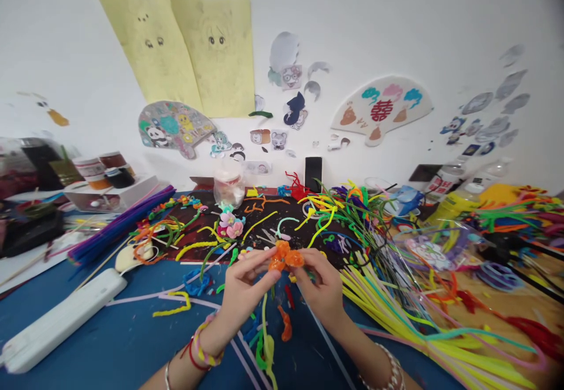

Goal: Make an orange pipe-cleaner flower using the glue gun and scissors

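An orange flower-like piece (287, 256), seemingly bent from fuzzy pipe cleaner, is held up in the middle of the view. My left hand (251, 278) pinches its left petal between thumb and fingers. On the other side, my right hand (321, 284) has its fingers closed at the right petal. The underside of the piece is partly hidden by the hands. Below the hands, a small orange scrap (285, 324) and a yellow-green pipe cleaner (268, 349) lie on the blue table surface (176, 349). Behind them is a pink flower cluster (231, 225).
A white power strip (66, 319) lies at left, near a bundle of purple pipe cleaners (123, 231). Yellow pipe cleaners (396, 313) spread at right. Loose coloured pieces cover a dark mat (259, 219). Jars (90, 170) stand on a white box (110, 193); bottles (445, 175) stand back right.
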Demonstrator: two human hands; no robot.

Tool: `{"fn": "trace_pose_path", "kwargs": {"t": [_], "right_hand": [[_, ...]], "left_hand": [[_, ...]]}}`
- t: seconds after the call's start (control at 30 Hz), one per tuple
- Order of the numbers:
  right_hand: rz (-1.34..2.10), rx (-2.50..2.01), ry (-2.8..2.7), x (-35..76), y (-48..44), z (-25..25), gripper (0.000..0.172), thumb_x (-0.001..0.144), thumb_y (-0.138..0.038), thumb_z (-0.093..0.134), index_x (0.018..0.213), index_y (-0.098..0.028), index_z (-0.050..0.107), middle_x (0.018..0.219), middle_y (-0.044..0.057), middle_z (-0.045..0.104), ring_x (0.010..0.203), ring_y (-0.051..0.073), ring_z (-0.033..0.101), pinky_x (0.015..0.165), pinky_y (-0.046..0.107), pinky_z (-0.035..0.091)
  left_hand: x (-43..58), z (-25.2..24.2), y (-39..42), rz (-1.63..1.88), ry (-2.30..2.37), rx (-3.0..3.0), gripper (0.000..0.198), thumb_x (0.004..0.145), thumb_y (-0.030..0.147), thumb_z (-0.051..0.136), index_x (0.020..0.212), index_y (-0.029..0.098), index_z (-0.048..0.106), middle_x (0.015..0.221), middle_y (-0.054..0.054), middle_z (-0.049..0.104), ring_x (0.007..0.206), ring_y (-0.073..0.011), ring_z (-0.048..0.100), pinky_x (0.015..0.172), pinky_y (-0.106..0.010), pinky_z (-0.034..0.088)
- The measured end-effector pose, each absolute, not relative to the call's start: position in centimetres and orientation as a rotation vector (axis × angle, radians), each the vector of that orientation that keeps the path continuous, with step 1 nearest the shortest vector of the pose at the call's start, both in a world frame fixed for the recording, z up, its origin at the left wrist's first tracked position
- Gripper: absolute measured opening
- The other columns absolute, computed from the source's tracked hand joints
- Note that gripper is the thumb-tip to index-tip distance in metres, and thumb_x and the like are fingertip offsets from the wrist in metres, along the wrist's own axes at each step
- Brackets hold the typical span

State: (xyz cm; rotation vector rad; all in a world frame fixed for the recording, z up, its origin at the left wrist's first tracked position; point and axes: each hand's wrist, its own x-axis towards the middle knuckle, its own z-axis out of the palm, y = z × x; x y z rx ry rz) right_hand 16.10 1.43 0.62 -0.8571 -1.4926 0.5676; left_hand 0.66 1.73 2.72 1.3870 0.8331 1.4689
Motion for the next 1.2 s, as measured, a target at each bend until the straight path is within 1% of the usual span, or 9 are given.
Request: {"fn": "trace_pose_path", "kwargs": {"t": [0.17,0.33,0.5,0.67,0.77,0.87,0.97,1.2], "right_hand": [[0.46,-0.881,-1.585,16.5,1.5,1.4,0.016,0.081,-0.014,0.055,0.089,-0.025,0.064,0.086,0.004,0.066,0.081,0.02,0.06,0.074,0.032,0.046],[0.364,-0.881,-1.636,16.6,1.4,1.8,0.017,0.081,-0.013,0.054,0.091,-0.025,0.063,0.087,0.005,0.066,0.084,0.021,0.058,0.074,0.034,0.046],[0.446,-0.936,-1.67,16.7,1.4,1.9,0.011,0.081,-0.016,0.055,0.085,-0.023,0.063,0.08,0.004,0.066,0.073,0.019,0.061,0.067,0.03,0.048],[0.568,-0.983,-1.65,16.9,1.7,1.6,0.008,0.082,-0.022,0.056,0.087,-0.021,0.063,0.08,0.003,0.068,0.069,0.016,0.064,0.064,0.027,0.051],[0.544,-0.965,-1.663,16.9,1.8,1.6,0.009,0.082,-0.021,0.057,0.088,-0.02,0.063,0.08,0.003,0.068,0.069,0.016,0.064,0.065,0.026,0.052],[0.449,-0.932,-1.705,16.9,1.8,1.8,0.007,0.08,-0.019,0.059,0.085,-0.019,0.064,0.08,0.003,0.068,0.07,0.015,0.063,0.064,0.026,0.051],[0.367,-0.898,-1.699,16.8,1.7,2.0,0.007,0.078,-0.017,0.062,0.084,-0.018,0.064,0.078,0.002,0.068,0.068,0.014,0.062,0.062,0.024,0.05],[0.389,-0.904,-1.682,16.6,1.5,2.3,0.008,0.078,-0.013,0.058,0.082,-0.017,0.063,0.076,0.002,0.066,0.067,0.013,0.061,0.061,0.022,0.05]], "left_hand": [[0.5,2.4,1.7,1.454,0.821,1.357,0.03,0.066,0.014,0.072,0.094,0.026,0.072,0.095,-0.004,0.069,0.086,-0.0176,0.066,0.079,-0.025,0.055],[0.5,2.3,1.7,1.457,0.789,1.34,0.03,0.065,0.014,0.073,0.093,0.026,0.072,0.093,-0.003,0.067,0.085,-0.0163,0.065,0.079,-0.026,0.054],[0.6,2.6,1.7,1.463,0.816,1.338,0.028,0.065,0.015,0.073,0.091,0.024,0.073,0.09,-0.004,0.069,0.083,-0.0167,0.065,0.075,-0.025,0.055],[0.6,2.8,1.9,1.444,0.863,1.311,0.025,0.066,0.019,0.072,0.091,0.021,0.073,0.086,-0.005,0.07,0.078,-0.0166,0.066,0.068,-0.023,0.055],[0.7,2.8,1.9,1.432,0.87,1.288,0.025,0.067,0.02,0.072,0.092,0.02,0.073,0.084,-0.005,0.07,0.075,-0.0156,0.065,0.065,-0.022,0.055],[0.7,2.7,1.9,1.428,0.859,1.27,0.023,0.068,0.019,0.071,0.092,0.022,0.073,0.083,-0.004,0.07,0.073,-0.0143,0.065,0.066,-0.021,0.054],[0.6,2.6,2.0,1.417,0.864,1.288,0.024,0.069,0.02,0.07,0.092,0.022,0.073,0.084,-0.004,0.07,0.075,-0.0147,0.065,0.066,-0.022,0.054],[0.6,2.6,1.8,1.432,0.849,1.331,0.024,0.067,0.017,0.071,0.091,0.023,0.073,0.085,-0.003,0.07,0.075,-0.014,0.065,0.065,-0.021,0.053]]}}
